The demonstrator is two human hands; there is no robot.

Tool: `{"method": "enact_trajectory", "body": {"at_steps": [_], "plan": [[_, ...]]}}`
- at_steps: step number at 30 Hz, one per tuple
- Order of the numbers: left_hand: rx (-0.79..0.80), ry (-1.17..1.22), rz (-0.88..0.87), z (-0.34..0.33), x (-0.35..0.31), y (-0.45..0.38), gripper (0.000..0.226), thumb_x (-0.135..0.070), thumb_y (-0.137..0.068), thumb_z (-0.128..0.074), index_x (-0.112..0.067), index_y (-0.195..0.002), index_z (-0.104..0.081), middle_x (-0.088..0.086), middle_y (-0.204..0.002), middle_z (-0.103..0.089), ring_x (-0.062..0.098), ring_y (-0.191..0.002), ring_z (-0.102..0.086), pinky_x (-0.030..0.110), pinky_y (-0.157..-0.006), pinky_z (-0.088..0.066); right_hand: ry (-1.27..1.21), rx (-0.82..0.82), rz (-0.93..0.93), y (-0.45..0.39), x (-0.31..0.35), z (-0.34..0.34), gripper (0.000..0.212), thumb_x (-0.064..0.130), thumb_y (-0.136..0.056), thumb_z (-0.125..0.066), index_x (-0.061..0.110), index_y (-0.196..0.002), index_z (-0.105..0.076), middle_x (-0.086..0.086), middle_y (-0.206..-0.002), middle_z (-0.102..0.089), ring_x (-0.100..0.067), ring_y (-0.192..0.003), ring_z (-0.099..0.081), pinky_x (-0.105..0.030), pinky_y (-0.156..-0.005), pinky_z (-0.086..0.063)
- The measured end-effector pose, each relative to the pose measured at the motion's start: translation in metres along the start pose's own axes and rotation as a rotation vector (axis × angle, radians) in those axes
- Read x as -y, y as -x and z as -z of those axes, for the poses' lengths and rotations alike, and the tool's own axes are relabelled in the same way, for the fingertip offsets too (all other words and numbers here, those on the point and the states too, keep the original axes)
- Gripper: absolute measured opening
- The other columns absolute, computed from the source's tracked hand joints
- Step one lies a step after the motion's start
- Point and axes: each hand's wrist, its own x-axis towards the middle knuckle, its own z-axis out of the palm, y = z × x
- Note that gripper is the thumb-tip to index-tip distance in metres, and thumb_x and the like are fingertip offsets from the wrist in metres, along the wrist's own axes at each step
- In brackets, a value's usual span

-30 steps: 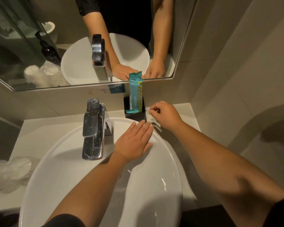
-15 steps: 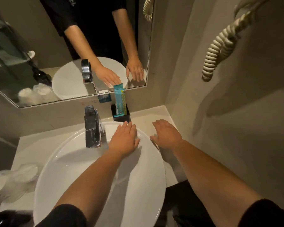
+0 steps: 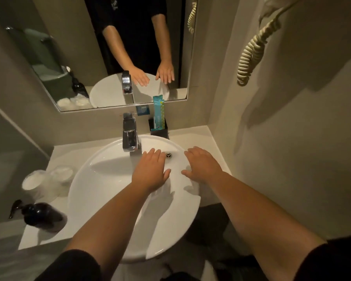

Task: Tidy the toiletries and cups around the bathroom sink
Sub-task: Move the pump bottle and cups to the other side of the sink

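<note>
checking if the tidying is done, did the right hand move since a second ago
Yes. The right hand has pulled back from beside the black holder at the wall and now hovers open over the sink, near the drain.

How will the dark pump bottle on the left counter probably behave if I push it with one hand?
The pump bottle seems to lie on its side on the counter, and its body looks rounded, so a push may roll it. Its surface looks glossy, so it might slip in the fingers. It sits near the front edge, so push gently.
</note>
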Motion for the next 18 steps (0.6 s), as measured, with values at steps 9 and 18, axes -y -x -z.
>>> {"method": "enact_trajectory", "body": {"at_steps": [9,18], "plan": [[-0.106,0.004,0.192,0.011,-0.017,0.119,0.042,-0.05,-0.09,-0.048,-0.02,-0.119,-0.051,0.0,-0.118,-0.06,0.021,-0.104,-0.055,0.035,-0.094,-0.043,0.007,-0.01,0.221,0.062,0.053,-0.008,0.068,0.055,-0.086,-0.057,0.019,-0.141,-0.039,-0.003,-0.146,-0.046,-0.025,-0.133,-0.043,-0.041,-0.112,-0.033],[-0.043,-0.033,0.475,0.024,0.018,0.218,0.059,-0.055,-0.091,-0.044,-0.016,-0.135,-0.044,0.006,-0.131,-0.055,0.026,-0.117,-0.052,0.039,-0.101,-0.04,-0.035,0.024,0.425,0.08,0.142,-0.016,0.061,0.055,-0.085,-0.06,0.021,-0.134,-0.047,-0.003,-0.134,-0.056,-0.024,-0.119,-0.055,-0.038,-0.1,-0.046]]}}
